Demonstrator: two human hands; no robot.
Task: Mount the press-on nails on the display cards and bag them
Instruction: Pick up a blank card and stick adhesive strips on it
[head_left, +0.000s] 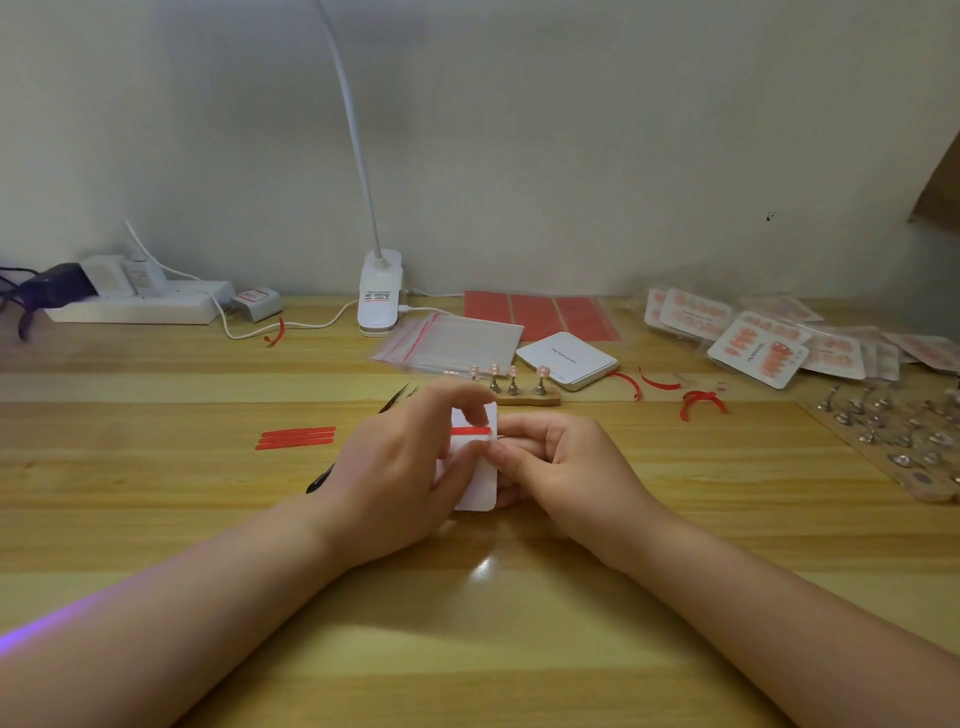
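A white display card (479, 483) is held upright over the middle of the wooden table (156, 499). A red tape strip (470, 431) runs across its upper part. My left hand (400, 467) grips the card from the left, fingers on its face. My right hand (561, 462) pinches the card's right edge just below the strip. Behind the card, pink press-on nails (511, 371) sit on small metal stands on a wooden base (530, 399). Three loose red strips (296, 437) lie to the left.
Black tweezers (397, 397) lie behind my left hand. Clear zip bags (452, 343), red tape sheets (540, 312) and a stack of white cards (569, 359) are at the back. Bagged nail sets (769, 338) and a board of stands (893, 431) lie right. A clip lamp (379, 291) and power strip (135, 306) stand by the wall.
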